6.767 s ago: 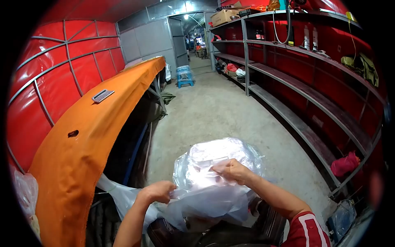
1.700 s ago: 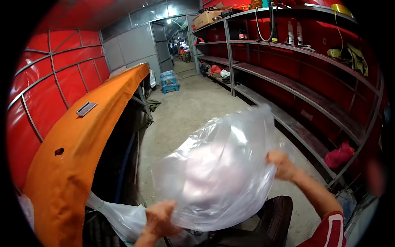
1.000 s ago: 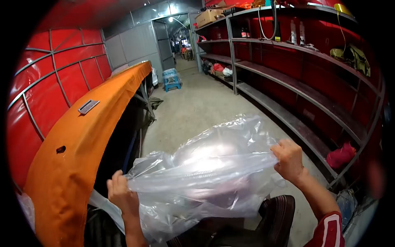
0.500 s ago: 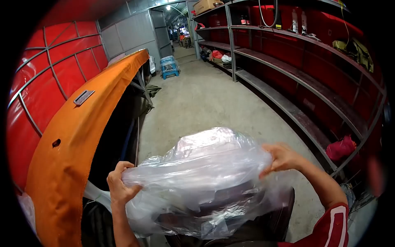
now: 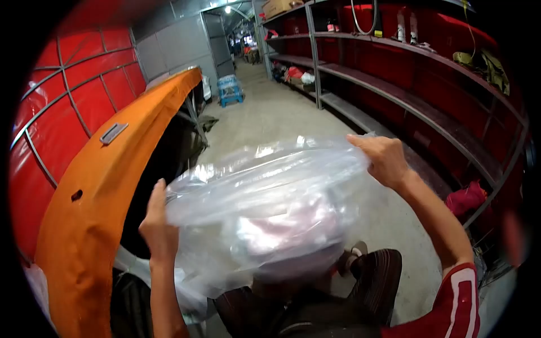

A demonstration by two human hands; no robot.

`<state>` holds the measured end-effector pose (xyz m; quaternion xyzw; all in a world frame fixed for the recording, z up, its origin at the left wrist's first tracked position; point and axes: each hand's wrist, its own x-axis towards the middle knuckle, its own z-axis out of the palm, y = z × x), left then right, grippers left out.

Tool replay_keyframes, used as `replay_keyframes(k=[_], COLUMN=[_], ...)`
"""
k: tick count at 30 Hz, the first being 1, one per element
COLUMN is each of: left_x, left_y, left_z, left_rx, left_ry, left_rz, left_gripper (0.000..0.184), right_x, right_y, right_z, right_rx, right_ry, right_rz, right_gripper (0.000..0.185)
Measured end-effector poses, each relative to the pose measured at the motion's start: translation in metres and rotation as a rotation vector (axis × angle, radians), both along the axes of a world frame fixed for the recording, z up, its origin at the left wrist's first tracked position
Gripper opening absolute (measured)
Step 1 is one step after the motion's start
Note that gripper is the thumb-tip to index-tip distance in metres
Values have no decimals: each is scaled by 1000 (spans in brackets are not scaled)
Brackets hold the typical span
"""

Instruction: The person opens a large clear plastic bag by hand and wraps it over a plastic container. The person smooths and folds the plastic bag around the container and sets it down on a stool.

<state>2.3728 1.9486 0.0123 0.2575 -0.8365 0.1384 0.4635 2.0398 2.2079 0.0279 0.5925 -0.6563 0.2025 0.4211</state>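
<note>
A large clear plastic bag (image 5: 265,186) is stretched between my hands, above my lap and in front of my knees. My left hand (image 5: 158,222) grips its left edge, thumb pointing up. On the other side my right hand (image 5: 384,160) is closed round the upper right corner. A shiny pale pink and silvery bundle (image 5: 290,225) shows through the lower part of the plastic. Motion blurs it, so its kind is unclear. The bag's lower folds hang over my legs.
An orange-covered table (image 5: 84,219) runs along the left, with a small grey rectangular object (image 5: 114,133) on it. Metal shelving (image 5: 389,90) lines the right wall, holding bottles and cloth. Blue stools (image 5: 230,90) stand on the concrete floor ahead; a pink bundle (image 5: 466,200) lies at right.
Both hands have risen, the right one most, lifting the bag's top edge higher. The bag now hangs more spread out, and my knee and foot show below it.
</note>
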Motion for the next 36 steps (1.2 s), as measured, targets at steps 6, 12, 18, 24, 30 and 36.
replay_keyframes(k=[6, 12, 18, 24, 30, 36], left_x=[15, 65, 11, -53, -108, -148], left_y=[17, 65, 12, -62, -115, -150], left_z=[7, 9, -66, -106, -155, -213], left_rx=[-1, 586, 818, 673, 610, 806], left_ry=[-316, -826, -441, -532, -591, -565], left_rz=[-47, -75, -103, 162, 283, 284], left_gripper=[42, 12, 20, 63, 85, 76], right_x=[6, 40, 2, -55, -102, -138], right_y=[26, 71, 25, -56, -122, -185], right_z=[-12, 0, -72, -109, -153, -231], right_rx=[545, 1272, 636, 661, 830, 607], right_ry=[-341, -793, -490, -509, -620, -796], right_rz=[-204, -149, -296, -93, -259, -146], right_gripper=[21, 25, 31, 64, 77, 58])
